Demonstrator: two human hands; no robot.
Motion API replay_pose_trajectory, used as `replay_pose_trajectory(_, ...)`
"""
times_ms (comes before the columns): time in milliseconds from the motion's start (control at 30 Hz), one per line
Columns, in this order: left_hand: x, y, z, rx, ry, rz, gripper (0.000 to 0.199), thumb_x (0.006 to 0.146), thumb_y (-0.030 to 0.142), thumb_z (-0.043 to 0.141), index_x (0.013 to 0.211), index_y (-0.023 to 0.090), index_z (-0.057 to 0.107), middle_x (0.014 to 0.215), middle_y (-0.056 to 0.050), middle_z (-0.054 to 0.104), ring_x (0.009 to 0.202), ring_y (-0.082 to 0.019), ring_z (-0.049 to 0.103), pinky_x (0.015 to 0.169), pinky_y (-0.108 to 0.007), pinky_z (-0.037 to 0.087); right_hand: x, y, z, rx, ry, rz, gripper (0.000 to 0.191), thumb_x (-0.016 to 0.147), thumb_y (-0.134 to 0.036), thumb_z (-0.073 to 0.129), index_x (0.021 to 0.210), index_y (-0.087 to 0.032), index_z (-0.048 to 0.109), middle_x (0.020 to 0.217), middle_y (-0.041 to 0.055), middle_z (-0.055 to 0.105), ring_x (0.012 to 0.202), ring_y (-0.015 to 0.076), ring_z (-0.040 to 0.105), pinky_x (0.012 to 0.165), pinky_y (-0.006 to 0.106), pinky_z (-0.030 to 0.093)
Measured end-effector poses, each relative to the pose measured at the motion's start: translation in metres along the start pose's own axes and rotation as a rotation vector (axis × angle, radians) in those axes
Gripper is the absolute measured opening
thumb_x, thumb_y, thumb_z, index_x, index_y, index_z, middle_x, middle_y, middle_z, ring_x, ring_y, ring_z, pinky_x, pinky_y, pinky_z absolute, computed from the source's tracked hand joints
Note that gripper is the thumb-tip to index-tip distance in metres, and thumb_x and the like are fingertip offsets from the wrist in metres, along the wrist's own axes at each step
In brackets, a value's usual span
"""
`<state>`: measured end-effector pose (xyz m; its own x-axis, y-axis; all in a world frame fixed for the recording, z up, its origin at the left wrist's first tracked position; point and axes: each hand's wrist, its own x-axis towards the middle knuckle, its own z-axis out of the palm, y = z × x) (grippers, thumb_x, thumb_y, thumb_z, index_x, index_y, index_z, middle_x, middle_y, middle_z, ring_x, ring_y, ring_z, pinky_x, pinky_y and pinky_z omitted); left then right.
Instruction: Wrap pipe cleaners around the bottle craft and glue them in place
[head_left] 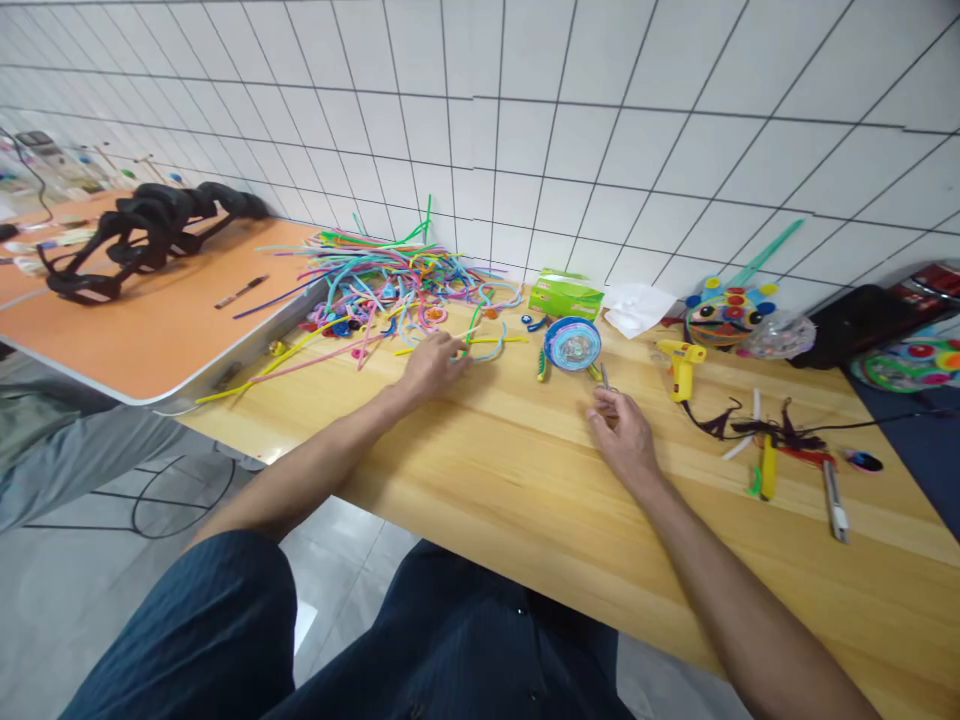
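Note:
My left hand (435,366) is at the near right edge of a heap of coloured pipe cleaners (390,275), its fingers bent around a thin pale stick-like piece (470,334). Green and light blue pipe cleaners lie by its fingertips. My right hand (621,425) is closed on scissors, whose grey blades (604,376) point away from me. Just beyond them sits a round blue craft piece (573,344) with a shiny, clear centre. Small yellow-green parts (541,366) lie beside it. Most of the scissors' handle is hidden by my fingers.
Behind stand a green tissue box (566,296) and white tissue (637,308). To the right are a yellow glue gun (682,368), its cord, a decorated craft (724,312), a yellow tool (768,468) and a cutter (835,502). An orange table (172,340) adjoins at left.

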<state>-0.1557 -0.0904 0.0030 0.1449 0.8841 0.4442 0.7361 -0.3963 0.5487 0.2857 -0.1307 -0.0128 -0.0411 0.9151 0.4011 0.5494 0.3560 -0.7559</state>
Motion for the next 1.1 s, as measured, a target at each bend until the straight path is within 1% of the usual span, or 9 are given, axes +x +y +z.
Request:
replay_pose_trajectory(100, 0.012, 0.027, 0.016, 0.068, -0.072, 0.000, 0.026, 0.098, 0.044, 0.088, 0.107, 0.019, 0.089, 0.117, -0.018, 0.083, 0.117, -0.039, 0.076, 0.116, -0.062, 0.063, 0.000, 0.001, -0.003, -0.016, 0.005, 0.000, 0.043, 0.096, -0.058, 0.074, 0.125, -0.027, 0.081, 0.120, 0.0148, 0.090, 0.107, 0.0355, 0.086, 0.105, 0.063, 0.074)
replay_pose_trajectory(200, 0.025, 0.044, 0.024, 0.079, -0.092, -0.053, 0.018, 0.101, 0.028, 0.077, 0.086, 0.019, 0.084, 0.104, -0.017, 0.082, 0.108, -0.035, 0.077, 0.109, -0.053, 0.063, 0.000, 0.001, -0.006, -0.029, 0.000, 0.009, 0.046, 0.095, -0.059, 0.074, 0.126, -0.026, 0.082, 0.124, 0.0159, 0.090, 0.107, 0.0345, 0.086, 0.105, 0.061, 0.074)
replay_pose_trajectory(400, 0.066, 0.047, -0.012, -0.050, 0.214, -0.174, 0.017, 0.113, 0.020, 0.072, 0.100, 0.018, 0.082, 0.106, -0.010, 0.083, 0.106, -0.024, 0.076, 0.100, -0.034, 0.058, 0.001, 0.004, -0.009, -0.041, -0.012, 0.020, 0.050, 0.095, -0.062, 0.074, 0.126, -0.024, 0.082, 0.121, 0.0161, 0.089, 0.105, 0.0341, 0.084, 0.106, 0.061, 0.072)
replay_pose_trajectory(500, 0.085, 0.046, -0.043, -0.598, 0.502, -0.375, 0.025, 0.113, 0.023, 0.082, 0.089, 0.019, 0.073, 0.076, 0.003, 0.066, 0.071, -0.013, 0.061, 0.072, -0.023, 0.049, 0.001, 0.004, -0.008, -0.035, -0.009, 0.026, 0.050, 0.096, -0.066, 0.076, 0.124, -0.025, 0.083, 0.119, 0.0146, 0.088, 0.104, 0.0335, 0.083, 0.105, 0.061, 0.072)
replay_pose_trajectory(567, 0.092, 0.051, -0.060, -0.973, 0.548, -0.490, 0.035, 0.109, 0.025, 0.093, 0.086, 0.020, 0.067, 0.069, 0.008, 0.058, 0.060, -0.009, 0.051, 0.063, -0.021, 0.044, 0.001, 0.002, -0.009, -0.029, -0.005, 0.038, 0.051, 0.096, -0.069, 0.077, 0.123, -0.026, 0.083, 0.119, 0.0143, 0.088, 0.103, 0.0331, 0.083, 0.105, 0.061, 0.072)
replay_pose_trajectory(733, 0.079, 0.082, -0.066, -1.399, 0.394, -0.616, 0.018, 0.114, 0.015, 0.084, 0.099, 0.018, 0.075, 0.076, 0.007, 0.070, 0.055, -0.006, 0.058, 0.060, -0.021, 0.050, 0.003, -0.012, -0.018, 0.016, 0.001, 0.045, 0.056, 0.095, -0.073, 0.082, 0.124, -0.025, 0.086, 0.123, 0.0153, 0.090, 0.106, 0.0333, 0.083, 0.108, 0.062, 0.069)
replay_pose_trajectory(900, 0.048, 0.131, -0.018, -1.455, 0.010, -0.513, 0.044, 0.086, 0.035, 0.116, 0.094, 0.015, 0.078, 0.081, 0.006, 0.074, 0.061, -0.005, 0.061, 0.059, -0.019, 0.050, 0.005, -0.045, -0.030, 0.254, -0.009, 0.150, 0.058, 0.092, -0.075, 0.093, 0.123, -0.026, 0.087, 0.120, 0.0121, 0.092, 0.109, 0.0313, 0.085, 0.105, 0.054, 0.068)
replay_pose_trajectory(1000, 0.037, 0.163, 0.016, -1.502, -0.291, -0.444, 0.065, 0.068, 0.057, 0.124, 0.095, 0.014, 0.082, 0.084, 0.003, 0.077, 0.068, -0.008, 0.066, 0.063, -0.021, 0.054, 0.007, -0.073, -0.035, 0.363, -0.039, 0.171, 0.062, 0.092, -0.074, 0.099, 0.130, -0.027, 0.089, 0.104, 0.0064, 0.089, 0.086, 0.0238, 0.079, 0.083, 0.041, 0.066)
replay_pose_trajectory(1100, 0.031, 0.191, 0.039, -1.549, -0.498, -0.447, 0.068, 0.066, 0.060, 0.124, 0.096, 0.016, 0.083, 0.084, 0.003, 0.077, 0.068, -0.008, 0.067, 0.064, -0.023, 0.052, 0.012, -0.101, -0.036, 0.520, -0.097, 0.199, 0.065, 0.093, -0.080, 0.098, 0.129, -0.028, 0.088, 0.087, 0.0005, 0.081, 0.072, 0.0190, 0.069, 0.068, 0.034, 0.058)
